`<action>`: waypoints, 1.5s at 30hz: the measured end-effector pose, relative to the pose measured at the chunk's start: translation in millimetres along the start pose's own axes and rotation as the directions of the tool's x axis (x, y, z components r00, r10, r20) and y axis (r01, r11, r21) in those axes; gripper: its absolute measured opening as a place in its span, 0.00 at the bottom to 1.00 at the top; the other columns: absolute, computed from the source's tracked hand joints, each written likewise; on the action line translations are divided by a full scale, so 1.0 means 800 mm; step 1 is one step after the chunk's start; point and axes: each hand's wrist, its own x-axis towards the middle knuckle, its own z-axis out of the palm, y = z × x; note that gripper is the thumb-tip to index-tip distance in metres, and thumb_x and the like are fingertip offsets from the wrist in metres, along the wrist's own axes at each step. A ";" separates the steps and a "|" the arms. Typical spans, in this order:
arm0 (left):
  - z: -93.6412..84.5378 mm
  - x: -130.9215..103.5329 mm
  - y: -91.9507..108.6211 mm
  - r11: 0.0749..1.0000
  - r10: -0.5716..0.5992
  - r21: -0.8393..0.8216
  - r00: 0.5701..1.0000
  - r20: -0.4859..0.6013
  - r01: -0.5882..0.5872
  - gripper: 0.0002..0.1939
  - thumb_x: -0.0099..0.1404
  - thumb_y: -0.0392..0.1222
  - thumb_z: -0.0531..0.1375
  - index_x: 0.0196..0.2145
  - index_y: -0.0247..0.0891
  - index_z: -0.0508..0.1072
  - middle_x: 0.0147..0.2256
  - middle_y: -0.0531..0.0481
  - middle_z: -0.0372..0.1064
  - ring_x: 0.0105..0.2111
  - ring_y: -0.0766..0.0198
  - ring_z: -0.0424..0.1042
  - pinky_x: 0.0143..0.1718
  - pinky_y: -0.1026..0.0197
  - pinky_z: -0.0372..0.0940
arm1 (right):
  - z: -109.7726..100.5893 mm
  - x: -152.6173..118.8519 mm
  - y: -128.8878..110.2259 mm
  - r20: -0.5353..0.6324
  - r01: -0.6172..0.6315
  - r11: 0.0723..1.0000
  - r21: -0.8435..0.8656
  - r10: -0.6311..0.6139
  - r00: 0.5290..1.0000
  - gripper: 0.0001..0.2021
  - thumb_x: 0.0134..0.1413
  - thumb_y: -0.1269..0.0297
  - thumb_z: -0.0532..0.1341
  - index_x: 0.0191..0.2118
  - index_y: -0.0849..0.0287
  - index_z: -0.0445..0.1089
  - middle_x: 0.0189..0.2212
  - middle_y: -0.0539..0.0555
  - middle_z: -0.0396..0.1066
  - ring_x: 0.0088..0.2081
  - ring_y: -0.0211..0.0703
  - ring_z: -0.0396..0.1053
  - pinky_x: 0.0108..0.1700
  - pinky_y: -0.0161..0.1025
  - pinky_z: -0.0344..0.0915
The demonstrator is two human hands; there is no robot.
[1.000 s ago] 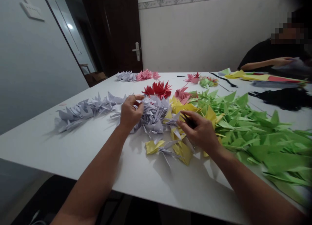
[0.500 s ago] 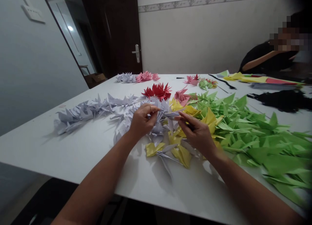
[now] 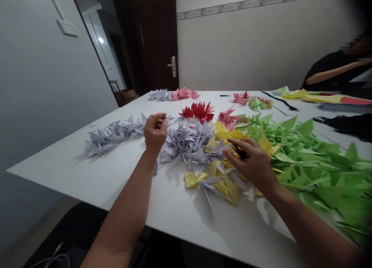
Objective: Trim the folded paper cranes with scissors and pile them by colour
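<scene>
My left hand (image 3: 156, 131) is raised over the row of white folded-paper cranes (image 3: 112, 134), its fingers curled in a pinch. Whatever they hold, if anything, is too small to make out. My right hand (image 3: 254, 159) is half curled above yellow paper cranes (image 3: 228, 188), around a small black object (image 3: 241, 153) that lies partly hidden in the palm. Its thumb and index finger are apart, close to the tip of a white crane. Between the two hands lies a dense heap of white cranes (image 3: 188, 138).
Green paper cranes (image 3: 316, 167) spread across the right of the white table (image 3: 116, 179). Red cranes (image 3: 199, 112) and pink cranes (image 3: 228, 117) sit beyond the white heap. Black cord (image 3: 345, 124) lies at the right, near a seated person (image 3: 328, 70). A cable (image 3: 55, 256) hangs low at left.
My left hand has moved away from my right, to the left and slightly up, leaving the white crane between them. My right hand has stayed near the yellow cranes. The view has shifted slightly left.
</scene>
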 end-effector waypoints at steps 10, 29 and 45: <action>0.038 -0.051 0.033 0.947 0.322 -0.172 0.776 0.542 -0.272 0.08 0.58 0.32 0.57 0.34 0.39 0.75 0.34 0.45 0.74 0.37 0.61 0.73 0.43 0.57 0.67 | 0.020 0.010 -0.003 0.214 0.010 0.999 -0.039 -0.002 0.977 0.08 0.53 0.62 0.60 0.31 0.57 0.75 0.28 0.55 0.74 0.29 0.44 0.70 0.33 0.39 0.65; 0.035 -0.044 0.008 0.869 0.416 0.091 0.817 0.399 -0.487 0.12 0.60 0.33 0.58 0.43 0.36 0.71 0.41 0.42 0.72 0.43 0.57 0.69 0.47 0.53 0.65 | 0.026 0.099 -0.001 0.479 -0.059 0.952 -0.300 0.203 0.854 0.04 0.43 0.67 0.62 0.25 0.59 0.75 0.23 0.55 0.74 0.24 0.41 0.67 0.27 0.35 0.54; 0.043 -0.055 0.013 0.866 0.432 0.084 0.822 0.371 -0.492 0.08 0.60 0.38 0.60 0.38 0.38 0.74 0.44 0.42 0.69 0.47 0.56 0.67 0.51 0.49 0.63 | 0.012 0.112 -0.005 0.377 -0.342 0.939 0.025 0.308 0.873 0.21 0.50 0.50 0.56 0.33 0.64 0.75 0.20 0.49 0.66 0.19 0.33 0.55 0.23 0.33 0.54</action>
